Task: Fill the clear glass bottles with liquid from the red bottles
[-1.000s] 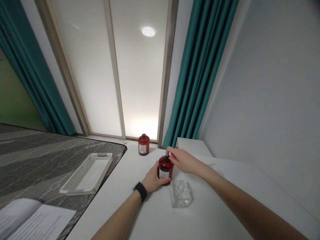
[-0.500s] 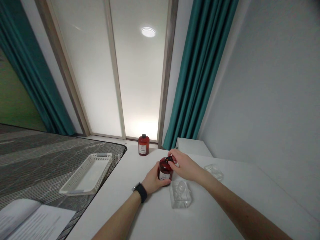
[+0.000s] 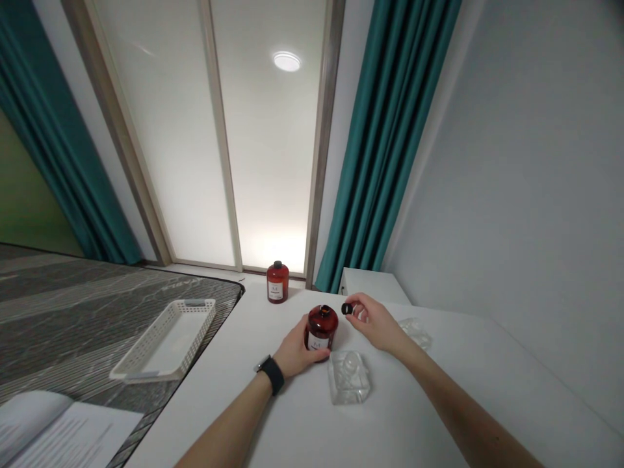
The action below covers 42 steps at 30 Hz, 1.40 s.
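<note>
My left hand [image 3: 298, 351], with a black watch on its wrist, is wrapped around a dark red bottle [image 3: 322, 328] with a white label. The bottle stands upright on the white table [image 3: 273, 416], and its mouth is uncovered. Just right of the bottle, my right hand [image 3: 373, 320] pinches a black bottle cap [image 3: 346, 309] between thumb and fingers, apart from the neck. Directly in front of the bottle lies a clear plastic or glass block-shaped piece [image 3: 350, 378]; its exact kind is unclear. A second clear piece [image 3: 415, 333] is partly behind my right forearm.
Another red bottle [image 3: 277, 284], capped in black, stands at the table's far side. To the left, a white perforated basket [image 3: 170, 341] and an open book [image 3: 88, 429] lie on a grey patterned surface. A white cabinet [image 3: 375, 285] stands beyond the table, near teal curtains.
The black cap has come off the bottle. My right hand has moved it a little to the right, while my left hand keeps its hold on the bottle.
</note>
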Available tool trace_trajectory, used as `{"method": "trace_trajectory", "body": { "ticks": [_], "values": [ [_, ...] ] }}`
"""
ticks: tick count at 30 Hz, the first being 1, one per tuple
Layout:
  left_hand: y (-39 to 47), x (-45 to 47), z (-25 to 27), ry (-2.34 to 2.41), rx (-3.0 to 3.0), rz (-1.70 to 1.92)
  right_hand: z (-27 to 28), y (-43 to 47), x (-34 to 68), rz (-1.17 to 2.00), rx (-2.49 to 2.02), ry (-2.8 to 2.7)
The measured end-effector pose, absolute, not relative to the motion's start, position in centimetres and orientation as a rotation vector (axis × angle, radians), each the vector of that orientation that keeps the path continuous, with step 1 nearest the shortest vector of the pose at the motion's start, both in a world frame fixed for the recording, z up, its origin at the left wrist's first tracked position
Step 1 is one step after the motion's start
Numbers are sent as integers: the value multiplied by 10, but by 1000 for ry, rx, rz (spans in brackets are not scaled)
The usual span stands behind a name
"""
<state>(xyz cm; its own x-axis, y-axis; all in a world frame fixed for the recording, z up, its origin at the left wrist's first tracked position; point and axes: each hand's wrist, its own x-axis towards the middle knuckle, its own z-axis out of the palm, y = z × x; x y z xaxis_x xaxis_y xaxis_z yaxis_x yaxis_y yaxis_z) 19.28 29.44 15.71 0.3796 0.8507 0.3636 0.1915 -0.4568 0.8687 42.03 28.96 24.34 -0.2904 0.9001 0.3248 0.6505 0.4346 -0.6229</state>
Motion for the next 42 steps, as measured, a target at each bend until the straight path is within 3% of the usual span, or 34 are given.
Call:
{"method": "trace_trajectory", "body": {
  "ticks": [10,24,32,42],
  "values": [
    [294,190,164,1021,1844,1067,142,270,459,359,-1549,-1848],
    [298,179,158,1029,1869,1224,126,270,459,122,-1663,-1864],
    [274,162,188,1097,2057,1805,127,268,460,131,-1626,-1855],
    [230,217,168,688,2426,1193,126,267,464,168,-1479,-1774]
  ]
}}
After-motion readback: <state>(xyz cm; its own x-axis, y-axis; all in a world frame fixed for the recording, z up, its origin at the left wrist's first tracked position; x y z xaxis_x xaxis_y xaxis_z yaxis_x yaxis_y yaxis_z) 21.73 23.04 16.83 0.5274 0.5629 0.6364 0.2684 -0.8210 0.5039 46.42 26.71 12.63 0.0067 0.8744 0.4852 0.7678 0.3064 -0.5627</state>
